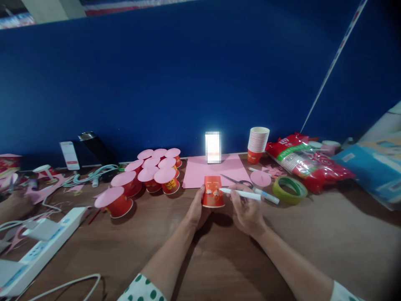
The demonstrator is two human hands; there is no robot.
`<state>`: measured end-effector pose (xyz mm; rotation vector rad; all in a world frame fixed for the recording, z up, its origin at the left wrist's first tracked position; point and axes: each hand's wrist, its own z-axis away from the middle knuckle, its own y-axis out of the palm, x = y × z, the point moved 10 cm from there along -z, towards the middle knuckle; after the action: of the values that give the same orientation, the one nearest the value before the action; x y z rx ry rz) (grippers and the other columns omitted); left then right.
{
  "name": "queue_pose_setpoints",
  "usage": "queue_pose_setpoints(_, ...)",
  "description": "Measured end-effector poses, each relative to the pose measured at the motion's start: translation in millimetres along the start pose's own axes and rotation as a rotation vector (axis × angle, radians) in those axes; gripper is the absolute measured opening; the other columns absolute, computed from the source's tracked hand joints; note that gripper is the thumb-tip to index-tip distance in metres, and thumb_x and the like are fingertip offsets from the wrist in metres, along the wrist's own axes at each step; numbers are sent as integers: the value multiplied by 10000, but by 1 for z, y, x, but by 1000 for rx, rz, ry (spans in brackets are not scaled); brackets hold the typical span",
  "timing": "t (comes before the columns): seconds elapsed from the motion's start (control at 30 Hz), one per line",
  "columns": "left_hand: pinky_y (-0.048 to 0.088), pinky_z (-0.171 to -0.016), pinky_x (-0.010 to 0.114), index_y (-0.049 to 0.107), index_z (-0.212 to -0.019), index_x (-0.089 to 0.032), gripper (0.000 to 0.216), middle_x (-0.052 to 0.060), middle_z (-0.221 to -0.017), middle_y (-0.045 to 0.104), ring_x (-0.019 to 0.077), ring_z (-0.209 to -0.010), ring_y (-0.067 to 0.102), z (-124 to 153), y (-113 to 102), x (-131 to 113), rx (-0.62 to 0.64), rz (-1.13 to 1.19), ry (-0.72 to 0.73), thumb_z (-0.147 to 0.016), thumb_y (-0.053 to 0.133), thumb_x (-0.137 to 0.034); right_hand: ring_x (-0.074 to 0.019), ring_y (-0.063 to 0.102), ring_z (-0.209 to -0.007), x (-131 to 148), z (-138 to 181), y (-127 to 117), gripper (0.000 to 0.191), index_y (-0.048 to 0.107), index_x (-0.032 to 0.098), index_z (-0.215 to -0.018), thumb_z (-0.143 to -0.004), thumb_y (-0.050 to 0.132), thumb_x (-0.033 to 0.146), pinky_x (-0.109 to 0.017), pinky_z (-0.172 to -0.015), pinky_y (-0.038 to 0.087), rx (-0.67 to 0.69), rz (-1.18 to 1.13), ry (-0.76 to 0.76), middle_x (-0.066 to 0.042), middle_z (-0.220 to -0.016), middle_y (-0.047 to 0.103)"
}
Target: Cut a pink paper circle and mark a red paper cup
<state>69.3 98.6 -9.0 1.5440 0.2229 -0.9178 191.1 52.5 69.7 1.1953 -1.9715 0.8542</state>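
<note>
My left hand (198, 209) grips a red paper cup (213, 198) from its left side; the cup is upside down, its white rim toward me. In my right hand (247, 213) is a white marker pen (242, 194), its tip at the cup's right side. Whether the tip touches the cup I cannot tell. Behind the cup lie pink paper sheets (194, 171), with scissors (246, 182) at their right edge. A second pen (270, 197), white and blue, rests just beyond my right hand, near a pink paper disc (260, 178).
Several upturned red cups topped with pink discs (153, 173) stand left. To the right are yellow-green tape (290, 190), stacked cups (258, 142) and a red cup package (300, 161). A power strip (46, 246) with cables lies left, near another person's hand (15, 209). A lit phone (213, 146) stands behind.
</note>
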Motion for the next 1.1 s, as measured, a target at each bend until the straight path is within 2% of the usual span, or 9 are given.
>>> queue_pose_setpoints(0.47,455,-835,362,598,-988,-97,396,122,-967,659,250,-914,612,0,0,0,-20,-3,-6,-811,502,-438,-136,598,-619,0,4,4,99,570,197,-859,-850,495,262,-249,-589,486,12,-6,8,-18,-705,619)
queue_pose_setpoints(1.1,461,-839,373,573,-1074,-110,414,117,-1010,649,243,-925,609,0,-1,-1,-7,9,21,-824,487,-429,-149,602,-595,4,0,-1,113,569,195,-854,-854,482,267,-255,-555,504,-18,-6,2,-26,-668,615)
